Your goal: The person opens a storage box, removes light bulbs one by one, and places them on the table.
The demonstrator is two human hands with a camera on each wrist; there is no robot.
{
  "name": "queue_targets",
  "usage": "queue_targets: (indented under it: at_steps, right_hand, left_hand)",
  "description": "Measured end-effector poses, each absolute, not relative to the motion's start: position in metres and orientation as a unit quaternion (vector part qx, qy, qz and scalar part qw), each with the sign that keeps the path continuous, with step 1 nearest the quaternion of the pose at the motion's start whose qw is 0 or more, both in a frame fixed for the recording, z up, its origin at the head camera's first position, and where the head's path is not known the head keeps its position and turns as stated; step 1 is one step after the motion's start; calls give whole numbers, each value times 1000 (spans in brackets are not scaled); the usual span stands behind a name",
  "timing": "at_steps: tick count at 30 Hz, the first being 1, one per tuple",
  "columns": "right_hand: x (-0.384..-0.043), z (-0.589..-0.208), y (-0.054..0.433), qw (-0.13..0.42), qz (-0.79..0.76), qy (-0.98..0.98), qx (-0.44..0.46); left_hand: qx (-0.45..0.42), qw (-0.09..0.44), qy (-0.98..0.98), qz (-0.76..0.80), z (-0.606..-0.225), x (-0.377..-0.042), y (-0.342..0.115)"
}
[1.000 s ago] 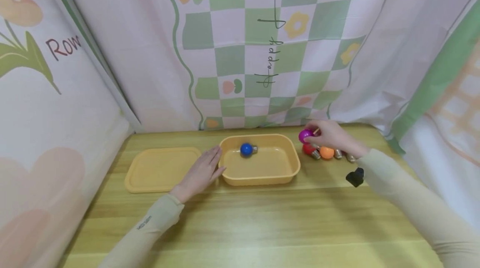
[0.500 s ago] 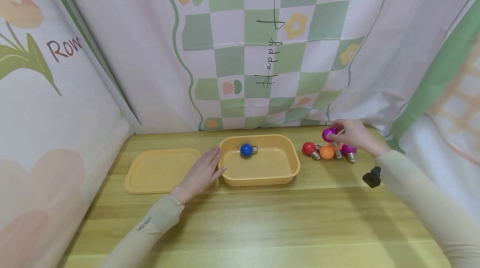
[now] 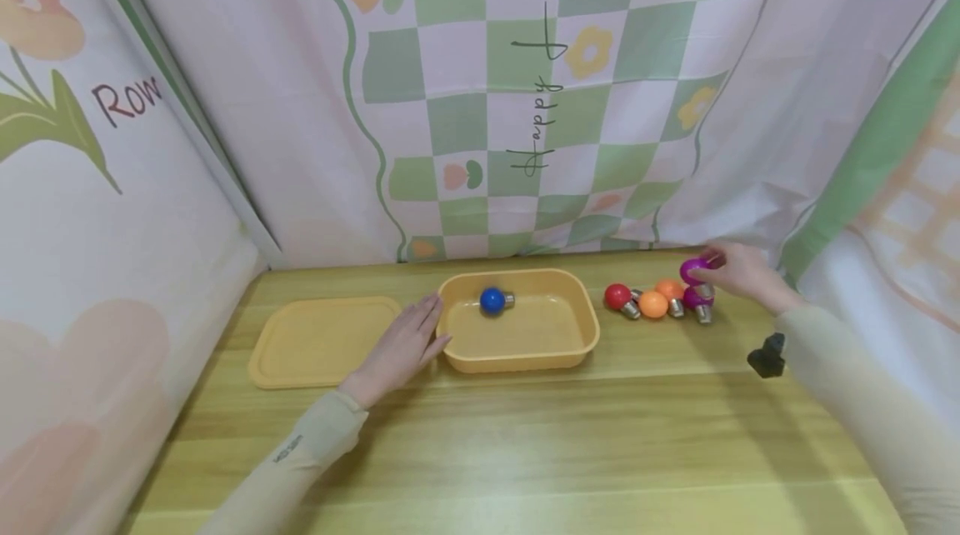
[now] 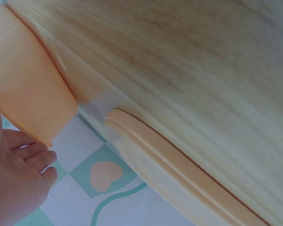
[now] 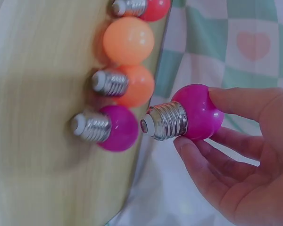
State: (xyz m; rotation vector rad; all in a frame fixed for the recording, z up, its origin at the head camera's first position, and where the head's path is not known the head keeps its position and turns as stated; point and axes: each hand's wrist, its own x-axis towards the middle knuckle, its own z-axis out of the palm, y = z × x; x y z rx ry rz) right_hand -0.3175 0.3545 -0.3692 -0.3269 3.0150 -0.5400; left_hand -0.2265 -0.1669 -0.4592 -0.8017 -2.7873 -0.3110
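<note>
My right hand (image 3: pixel 742 275) pinches a purple light bulb (image 5: pixel 203 113) by its round globe, its silver screw base pointing away from the palm. Close beside it a second purple bulb (image 5: pixel 120 129) lies on the table, at the right end of a row. Two orange bulbs (image 3: pixel 653 304) and a red bulb (image 3: pixel 618 297) make up the rest of that row. With fingers fairly straight, my left hand (image 3: pixel 397 345) touches the left rim of a yellow plastic container (image 3: pixel 517 363). Inside the container lies one blue bulb (image 3: pixel 492 300).
A flat yellow lid (image 3: pixel 322 339) lies left of the container, partly behind my left hand. The wooden table (image 3: pixel 510 452) meets a printed curtain (image 3: pixel 465 127) along its back edge. Cloth also hangs at both sides.
My right hand has carried the purple bulb to the right, from above the red bulb to beside the other purple bulb. My left hand and the container have stayed in place.
</note>
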Motion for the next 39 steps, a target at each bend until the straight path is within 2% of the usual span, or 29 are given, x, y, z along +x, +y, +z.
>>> queue_targets:
  at_steps: [8, 24, 32, 39]
  right_hand:
    - [-314, -377, 383, 18, -183, 978, -94]
    - [-306, -383, 414, 61, -160, 984, -53]
    - [-301, -387, 418, 104, -170, 980, -17]
    - [-301, -392, 421, 105, -159, 981, -20]
  left_hand:
    - [-276, 123, -947, -108, -459, -226, -166]
    - [-280, 130, -945, -108, -459, -228, -164]
    - [-279, 126, -946, -105, -457, -229, -163]
    - [-281, 131, -945, -107, -457, -229, -162]
